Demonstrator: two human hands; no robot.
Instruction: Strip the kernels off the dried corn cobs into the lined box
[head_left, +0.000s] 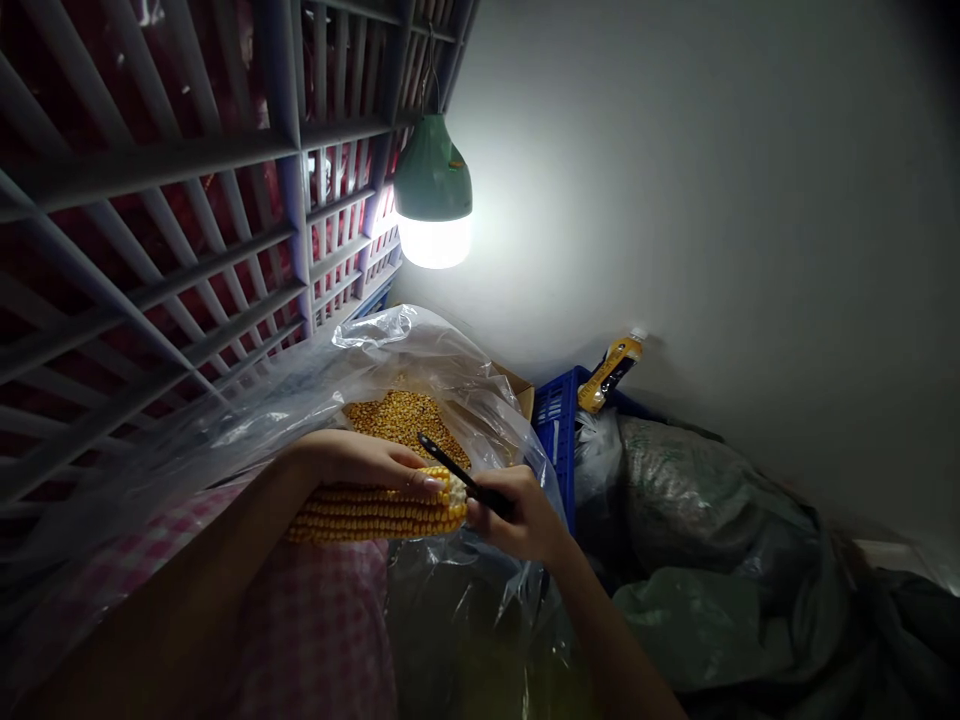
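Note:
My left hand (375,466) is wrapped over an ear of corn (375,515) that lies sideways, most of its yellow kernels still in rows. In my right hand (517,515) is a slim black tool (450,460), perhaps a knife, its tip pointing up and left across the pale end of the cob. The fingers of my right hand also come close to that end; whether they touch it I cannot tell. Just behind the corn, a clear plastic bag (405,330) gapes around a heap of loose kernels (401,415).
A lit green lamp (433,190) hangs from grey slatted crates (292,150) on the left. To the right, a yellow-labelled bottle (611,370) leans at a blue crate (559,400) by the white wall (712,200). Stuffed sacks (697,500) lie beyond. Pink checked cloth (322,620) is below.

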